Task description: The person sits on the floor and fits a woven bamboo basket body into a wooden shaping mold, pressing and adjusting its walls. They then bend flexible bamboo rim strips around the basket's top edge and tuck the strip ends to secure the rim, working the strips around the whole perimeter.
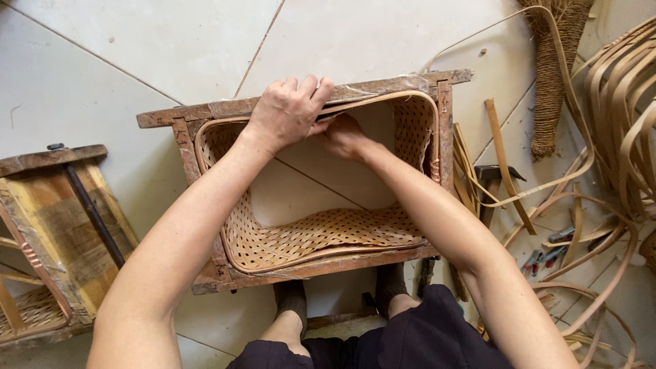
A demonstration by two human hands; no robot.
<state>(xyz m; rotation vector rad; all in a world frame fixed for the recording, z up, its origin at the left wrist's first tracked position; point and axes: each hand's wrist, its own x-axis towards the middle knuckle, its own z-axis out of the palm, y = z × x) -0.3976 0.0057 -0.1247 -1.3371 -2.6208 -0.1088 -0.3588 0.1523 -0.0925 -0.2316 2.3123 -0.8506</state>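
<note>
Far to the left of both hands, a second wooden frame (51,225) sits on the tiled floor (171,48) with a dark metal rod (89,205) lying across it and a patch of woven cane showing at its lower corner.

The left hand (287,113) curls over the far rail of the wooden mould frame (307,102), fingers bent down on the top edge and pressing the bamboo rim strip (383,97) there. Just right of it and slightly lower, the right hand (345,137) reaches inside the frame, fingers tucked against the same far wall; their grip is hidden, so whether they pinch anything cannot be told.

The woven basket wall (321,236) lines the frame's inside: a pale open lattice of thin cane strips, bottomless, with floor tile visible through its middle. Nothing lies inside it but the right hand.

To the right of the hands, a hammer (495,179) rests on the floor among loose cane strips (615,130), and beyond them a tapered woven piece (550,75) lies.
</note>
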